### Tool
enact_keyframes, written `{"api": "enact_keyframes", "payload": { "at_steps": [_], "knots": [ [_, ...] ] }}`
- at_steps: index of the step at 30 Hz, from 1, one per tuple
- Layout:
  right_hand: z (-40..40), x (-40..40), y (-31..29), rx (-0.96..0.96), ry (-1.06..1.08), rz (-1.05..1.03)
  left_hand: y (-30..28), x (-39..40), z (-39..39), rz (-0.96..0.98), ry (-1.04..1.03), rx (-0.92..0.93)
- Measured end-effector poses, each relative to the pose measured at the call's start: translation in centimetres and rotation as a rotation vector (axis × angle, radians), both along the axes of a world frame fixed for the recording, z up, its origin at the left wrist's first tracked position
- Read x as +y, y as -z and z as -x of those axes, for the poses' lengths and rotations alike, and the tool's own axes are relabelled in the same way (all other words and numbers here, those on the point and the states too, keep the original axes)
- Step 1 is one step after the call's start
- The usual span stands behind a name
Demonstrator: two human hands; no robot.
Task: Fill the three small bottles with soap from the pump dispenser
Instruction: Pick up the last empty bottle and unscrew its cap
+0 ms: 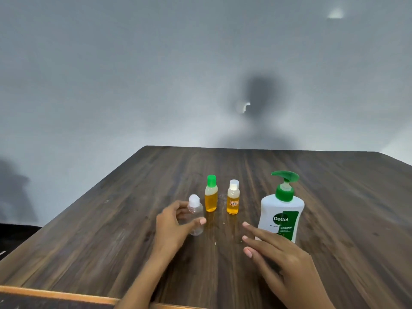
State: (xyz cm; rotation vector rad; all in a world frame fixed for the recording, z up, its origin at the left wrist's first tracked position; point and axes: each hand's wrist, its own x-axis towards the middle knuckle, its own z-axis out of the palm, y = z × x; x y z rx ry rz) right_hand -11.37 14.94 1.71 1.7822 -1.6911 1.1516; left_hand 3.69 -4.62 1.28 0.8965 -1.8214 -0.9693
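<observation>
Both forearms are cut off by the bottom edge. The left hand [176, 221] covers part of the small clear plastic bottle with a white cap [195, 216]; whether the fingers touch it cannot be told. The right hand [274, 253] hides the lower left corner of the white pump dispenser with a green pump head [281, 210]. Small print on its label is unreadable, as is the red-and-white label on the small white-capped bottle of amber liquid [233, 198]. The dark wooden table [334, 197] runs off the right and bottom edges.
</observation>
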Motion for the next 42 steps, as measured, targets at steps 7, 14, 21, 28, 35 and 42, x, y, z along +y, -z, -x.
{"api": "enact_keyframes", "payload": {
  "at_steps": [7, 14, 21, 28, 35, 42],
  "knots": [
    [0.2, 0.0, -0.9, -0.199, -0.081, -0.029, 1.2, 8.4, 1.4, 0.043, 0.167, 0.036],
    [-0.5, -1.3, -2.8, -0.2, -0.128, -0.108, 1.7, 9.4, 2.1, 0.019, 0.294, 0.142],
    [0.1, -2.1, -4.0, -0.338, -0.127, -0.188, 1.3, 9.4, 2.2, 0.04, 0.32, 0.081],
    [1.4, -1.4, -5.4, -0.369, -0.366, -0.409, 1.2, 9.5, 2.0, 0.039, 0.339, 0.019],
    [0.4, -1.6, -5.3, 0.056, 0.037, -0.276, 1.2, 9.9, 1.9, 0.024, 0.308, 0.053],
    [1.2, -1.3, -6.3, -0.039, -0.063, -0.427, 1.3, 9.9, 2.0, 0.023, 0.298, 0.06]
  ]
}}
